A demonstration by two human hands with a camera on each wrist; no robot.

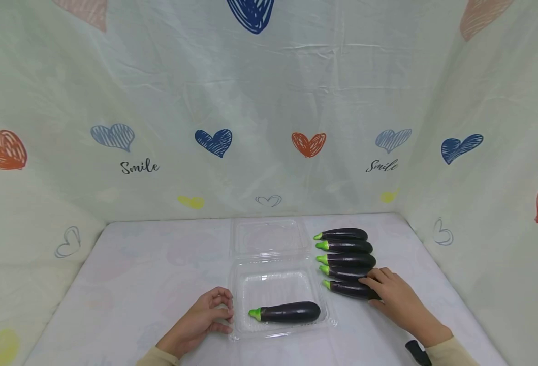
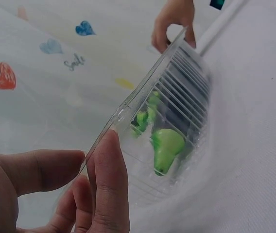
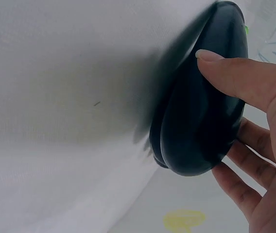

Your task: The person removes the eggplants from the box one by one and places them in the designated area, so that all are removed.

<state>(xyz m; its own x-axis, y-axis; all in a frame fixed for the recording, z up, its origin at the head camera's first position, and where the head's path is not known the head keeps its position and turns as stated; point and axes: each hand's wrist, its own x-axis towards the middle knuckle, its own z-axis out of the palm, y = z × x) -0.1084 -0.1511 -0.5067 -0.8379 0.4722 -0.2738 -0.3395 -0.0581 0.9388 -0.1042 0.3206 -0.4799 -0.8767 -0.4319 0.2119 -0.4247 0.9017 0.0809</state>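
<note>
A clear plastic clamshell container (image 1: 239, 274) lies with its lid folded back. One dark eggplant (image 1: 291, 312) with a green stem lies crosswise in its front part. My left hand (image 1: 211, 315) pinches the container's left rim between thumb and fingers; in the left wrist view that rim (image 2: 140, 87) runs between them. To the right of the container, several eggplants (image 1: 351, 260) lie in a column, stems pointing left. My right hand (image 1: 399, 300) grips the blunt end of the nearest eggplant (image 3: 201, 111), thumb on one side and fingers on the other.
The container's lid (image 1: 269, 236) lies flat toward the back of the white-covered table (image 1: 150, 269). Cloth walls (image 1: 259, 101) printed with hearts stand behind and at both sides. A black object (image 1: 417, 352) shows beside my right sleeve.
</note>
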